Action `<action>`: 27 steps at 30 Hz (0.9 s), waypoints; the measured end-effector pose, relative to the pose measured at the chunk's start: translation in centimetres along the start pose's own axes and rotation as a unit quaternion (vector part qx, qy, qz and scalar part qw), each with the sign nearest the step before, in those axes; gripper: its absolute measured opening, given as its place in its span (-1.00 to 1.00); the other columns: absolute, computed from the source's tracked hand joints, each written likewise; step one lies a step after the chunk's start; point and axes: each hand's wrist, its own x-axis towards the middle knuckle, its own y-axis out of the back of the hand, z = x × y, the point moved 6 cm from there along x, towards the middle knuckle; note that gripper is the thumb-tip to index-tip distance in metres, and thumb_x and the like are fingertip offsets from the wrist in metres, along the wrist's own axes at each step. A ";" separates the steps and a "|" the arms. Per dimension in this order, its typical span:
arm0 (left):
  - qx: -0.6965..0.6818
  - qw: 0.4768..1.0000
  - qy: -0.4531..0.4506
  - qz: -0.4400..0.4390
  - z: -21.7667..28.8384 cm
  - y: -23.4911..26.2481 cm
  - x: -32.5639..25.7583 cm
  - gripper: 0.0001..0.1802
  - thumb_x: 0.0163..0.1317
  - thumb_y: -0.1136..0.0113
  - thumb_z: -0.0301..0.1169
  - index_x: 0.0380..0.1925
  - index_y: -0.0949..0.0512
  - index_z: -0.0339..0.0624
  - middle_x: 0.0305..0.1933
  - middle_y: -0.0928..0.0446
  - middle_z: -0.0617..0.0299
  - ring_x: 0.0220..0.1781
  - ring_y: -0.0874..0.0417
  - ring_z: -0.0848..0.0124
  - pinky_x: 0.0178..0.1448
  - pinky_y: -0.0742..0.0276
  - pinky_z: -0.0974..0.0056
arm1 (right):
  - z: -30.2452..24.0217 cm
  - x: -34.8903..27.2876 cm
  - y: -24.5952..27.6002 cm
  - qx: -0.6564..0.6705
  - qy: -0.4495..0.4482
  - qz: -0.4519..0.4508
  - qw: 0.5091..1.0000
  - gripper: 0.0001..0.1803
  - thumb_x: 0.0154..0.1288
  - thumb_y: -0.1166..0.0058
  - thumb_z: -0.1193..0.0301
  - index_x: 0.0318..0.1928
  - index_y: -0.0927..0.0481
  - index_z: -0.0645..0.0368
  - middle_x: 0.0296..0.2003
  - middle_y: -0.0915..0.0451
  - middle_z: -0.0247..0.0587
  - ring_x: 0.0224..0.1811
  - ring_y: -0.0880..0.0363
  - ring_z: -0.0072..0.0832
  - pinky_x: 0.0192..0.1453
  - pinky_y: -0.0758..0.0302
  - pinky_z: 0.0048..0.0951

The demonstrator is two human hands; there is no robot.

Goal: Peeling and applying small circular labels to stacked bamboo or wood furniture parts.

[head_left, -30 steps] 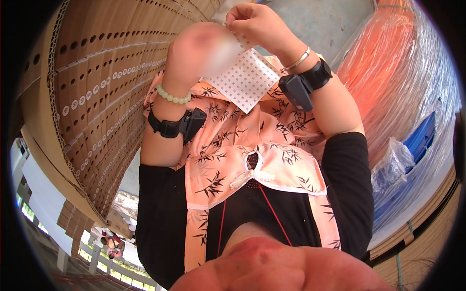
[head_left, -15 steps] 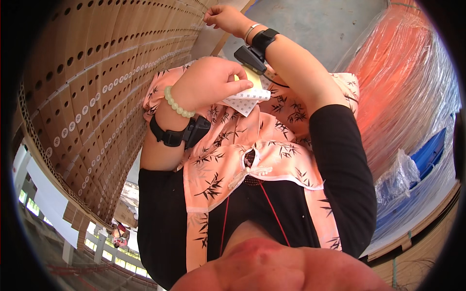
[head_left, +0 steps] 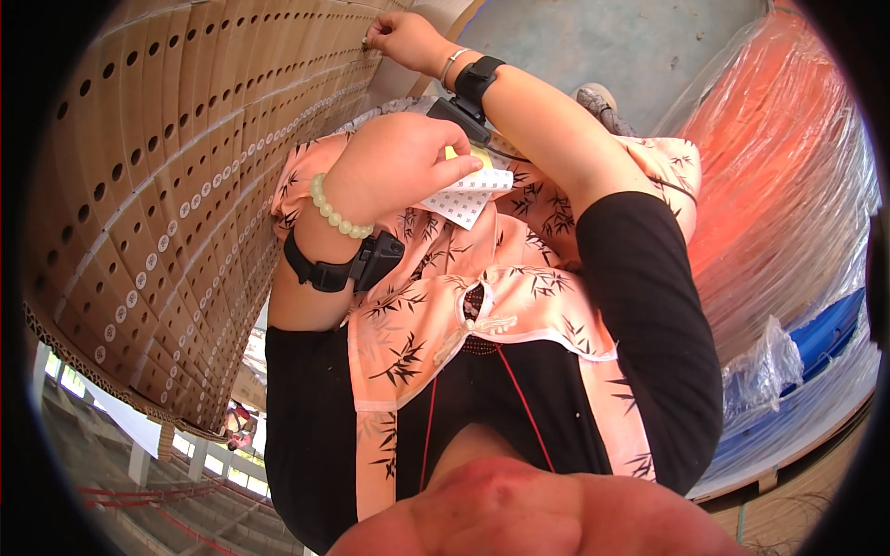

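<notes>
The left hand (head_left: 399,162) is curled nearly closed around a sheet of small round stickers (head_left: 468,196), thumb and fingers pinching its upper edge so that the dotted white paper hangs just below the knuckles, against the patterned peach shirt (head_left: 482,287). The right hand (head_left: 400,39) reaches up and away from it, fingertips pinched together and pressed to the face of the stacked cardboard boxes (head_left: 176,185); whether a sticker sits under them I cannot tell, since the fingers cover the spot. Rows of white round labels (head_left: 199,208) already run along the box edges below and to the left of that hand, beside dark round holes. The step in hand looks like pressing one sticker onto the next box edge in the row. To do it well, the fingertip should rub flat across the whole disc so no edge lifts, and each sticker should line up with its neighbours. The sheet is best kept near the working hand and held flat, so the next disc peels cleanly without curling or sticking to itself.
</notes>
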 end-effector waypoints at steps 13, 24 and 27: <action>0.006 1.000 0.020 -0.006 -0.3 -0.1 0.1 -0.70 0.16 -0.26 -0.12 -0.44 -0.66 -0.14 -0.52 -0.59 0.07 -0.44 -0.63 0.12 -0.31 -0.50 0.12 | 0.7 0.1 -0.2 0.079 -0.004 0.008 0.997 -0.81 0.23 -0.16 0.32 -0.30 -0.66 0.19 -0.43 -0.68 -0.21 -0.40 -0.61 -0.42 -0.24 -0.54 -0.36; -0.004 1.000 -0.001 0.002 -0.2 0.0 0.2 -0.75 0.15 -0.28 -0.25 -0.35 -0.66 -0.24 -0.56 -0.56 0.04 -0.54 -0.57 0.22 -0.40 -0.45 0.21 | 0.6 0.4 -0.3 0.027 0.014 0.031 0.999 -0.82 0.20 -0.17 0.32 -0.31 -0.66 0.18 -0.43 -0.68 -0.19 -0.37 -0.63 -0.37 -0.21 -0.55 -0.34; -0.008 1.000 0.003 0.006 -0.4 -0.1 0.1 -0.75 0.15 -0.28 -0.25 -0.35 -0.67 -0.24 -0.56 -0.56 0.04 -0.53 -0.57 0.22 -0.40 -0.44 0.21 | -0.5 -0.8 0.0 0.024 0.002 0.046 0.999 -0.82 0.16 -0.17 0.32 -0.33 -0.66 0.17 -0.42 -0.68 -0.15 -0.36 -0.64 -0.30 -0.20 -0.55 -0.32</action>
